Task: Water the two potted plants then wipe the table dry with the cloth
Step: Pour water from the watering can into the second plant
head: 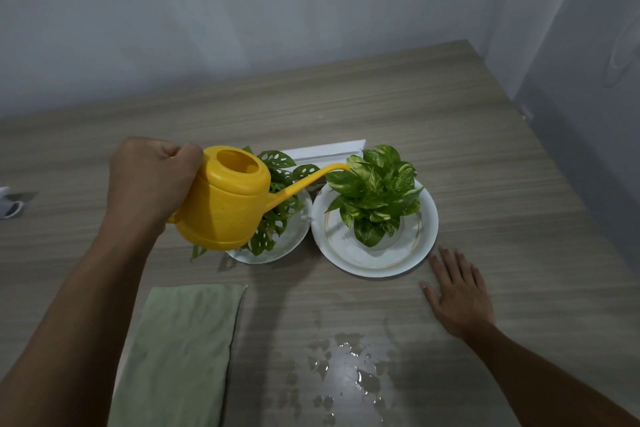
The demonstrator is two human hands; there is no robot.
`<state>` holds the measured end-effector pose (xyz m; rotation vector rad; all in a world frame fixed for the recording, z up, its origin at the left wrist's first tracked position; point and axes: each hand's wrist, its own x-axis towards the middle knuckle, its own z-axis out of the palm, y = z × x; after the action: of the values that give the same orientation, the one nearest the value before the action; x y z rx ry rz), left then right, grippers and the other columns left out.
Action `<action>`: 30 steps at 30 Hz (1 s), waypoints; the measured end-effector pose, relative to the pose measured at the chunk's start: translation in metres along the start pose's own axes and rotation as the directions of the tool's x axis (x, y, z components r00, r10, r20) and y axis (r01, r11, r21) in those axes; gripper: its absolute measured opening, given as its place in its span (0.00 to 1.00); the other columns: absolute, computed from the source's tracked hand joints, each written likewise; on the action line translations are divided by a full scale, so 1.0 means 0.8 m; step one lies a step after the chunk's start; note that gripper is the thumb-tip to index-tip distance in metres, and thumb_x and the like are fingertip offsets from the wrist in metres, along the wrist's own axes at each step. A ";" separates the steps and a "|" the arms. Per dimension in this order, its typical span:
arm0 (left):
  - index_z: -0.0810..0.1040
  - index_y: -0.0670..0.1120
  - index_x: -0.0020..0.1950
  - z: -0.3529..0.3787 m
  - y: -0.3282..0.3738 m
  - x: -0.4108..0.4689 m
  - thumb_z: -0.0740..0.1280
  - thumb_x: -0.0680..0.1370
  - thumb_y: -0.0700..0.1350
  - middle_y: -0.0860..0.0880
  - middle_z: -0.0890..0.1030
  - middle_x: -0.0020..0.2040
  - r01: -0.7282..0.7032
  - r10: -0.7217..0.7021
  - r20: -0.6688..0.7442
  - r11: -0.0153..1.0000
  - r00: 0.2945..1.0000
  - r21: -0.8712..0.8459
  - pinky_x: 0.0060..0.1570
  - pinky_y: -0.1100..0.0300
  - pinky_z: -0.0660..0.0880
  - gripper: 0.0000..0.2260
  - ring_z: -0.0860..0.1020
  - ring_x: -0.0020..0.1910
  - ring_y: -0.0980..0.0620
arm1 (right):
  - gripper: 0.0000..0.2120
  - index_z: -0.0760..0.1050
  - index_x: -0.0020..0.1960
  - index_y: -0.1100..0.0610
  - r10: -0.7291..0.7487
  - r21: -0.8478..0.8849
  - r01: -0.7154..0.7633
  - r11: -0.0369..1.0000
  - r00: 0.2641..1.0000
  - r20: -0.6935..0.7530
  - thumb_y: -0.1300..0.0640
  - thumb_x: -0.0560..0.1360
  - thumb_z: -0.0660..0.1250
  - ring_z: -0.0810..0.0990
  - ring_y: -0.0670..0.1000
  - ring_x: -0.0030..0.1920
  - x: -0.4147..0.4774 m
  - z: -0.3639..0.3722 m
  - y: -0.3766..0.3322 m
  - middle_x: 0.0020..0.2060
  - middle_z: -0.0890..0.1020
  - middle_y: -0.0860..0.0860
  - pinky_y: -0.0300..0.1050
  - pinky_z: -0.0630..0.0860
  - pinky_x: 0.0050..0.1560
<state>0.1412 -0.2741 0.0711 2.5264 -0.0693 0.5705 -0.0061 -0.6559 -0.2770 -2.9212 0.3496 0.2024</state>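
Dim, soft light; glare on puddle (349,371); edges perhaps warped.

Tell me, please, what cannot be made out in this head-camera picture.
Head view:
- Pot of the holey-leaved plant: hidden by the yellow watering can and leaves.
- Pot of the variegated plant: hidden by its own leaves.
- Can's handle: covered by the left hand.
- Water at the spout: too fine to see.
- Near end of the green cloth: cut off by the bottom edge.
- Most of a white object: cut off by the left edge.
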 end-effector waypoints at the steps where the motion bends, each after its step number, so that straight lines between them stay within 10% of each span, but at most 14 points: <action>1: 0.68 0.37 0.27 -0.002 0.000 0.000 0.63 0.73 0.51 0.47 0.62 0.23 -0.002 0.002 0.000 1.000 1.000 -0.001 0.30 0.56 0.62 0.21 0.63 0.25 0.46 | 0.36 0.47 0.80 0.48 0.000 0.002 0.000 1.000 1.000 -0.002 0.34 0.76 0.38 0.45 0.53 0.80 0.000 0.000 0.000 0.80 0.50 0.50 0.55 0.46 0.77; 30: 0.71 0.35 0.29 -0.015 0.033 0.007 0.66 0.77 0.46 0.43 0.65 0.25 -0.035 0.033 0.030 0.997 0.999 0.064 0.30 0.56 0.62 0.20 0.65 0.26 0.45 | 0.37 0.50 0.80 0.49 -0.004 0.010 0.004 1.000 1.000 -0.006 0.34 0.76 0.38 0.50 0.55 0.80 -0.002 -0.006 -0.003 0.80 0.54 0.51 0.56 0.49 0.77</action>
<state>0.1376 -0.2901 0.0959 2.6005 -0.1059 0.5580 -0.0067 -0.6542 -0.2716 -2.9132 0.3444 0.1907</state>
